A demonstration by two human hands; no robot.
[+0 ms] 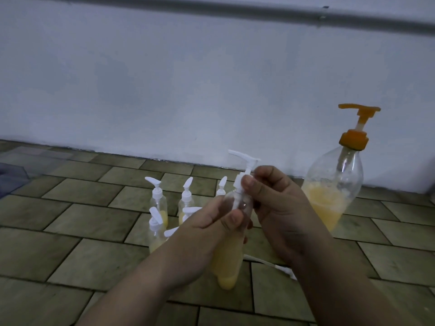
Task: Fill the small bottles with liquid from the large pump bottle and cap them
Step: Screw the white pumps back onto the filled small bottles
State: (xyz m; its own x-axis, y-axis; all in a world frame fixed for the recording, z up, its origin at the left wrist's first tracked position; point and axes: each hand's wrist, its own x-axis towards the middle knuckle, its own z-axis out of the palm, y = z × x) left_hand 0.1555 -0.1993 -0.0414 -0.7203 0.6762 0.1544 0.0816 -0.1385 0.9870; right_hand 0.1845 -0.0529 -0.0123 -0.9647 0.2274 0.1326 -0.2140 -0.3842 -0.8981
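Note:
My left hand (207,227) grips a small clear bottle (227,267) holding yellow liquid, lifted above the floor and tilted a little. My right hand (275,203) pinches the collar of its white pump cap (243,170), which sits in the bottle's neck. The large pump bottle (332,191), clear with an orange pump head and yellow liquid in its lower part, stands on the floor to the right, behind my right hand. Several small capped bottles (160,203) with yellow liquid stand in a cluster at the left, partly hidden by my left hand.
The floor is olive brick-pattern tile (70,243), meeting a pale wall (188,90) just behind the bottles. A loose white pump piece (282,269) lies on the tiles under my right wrist. A grey pipe (259,10) runs along the wall's top.

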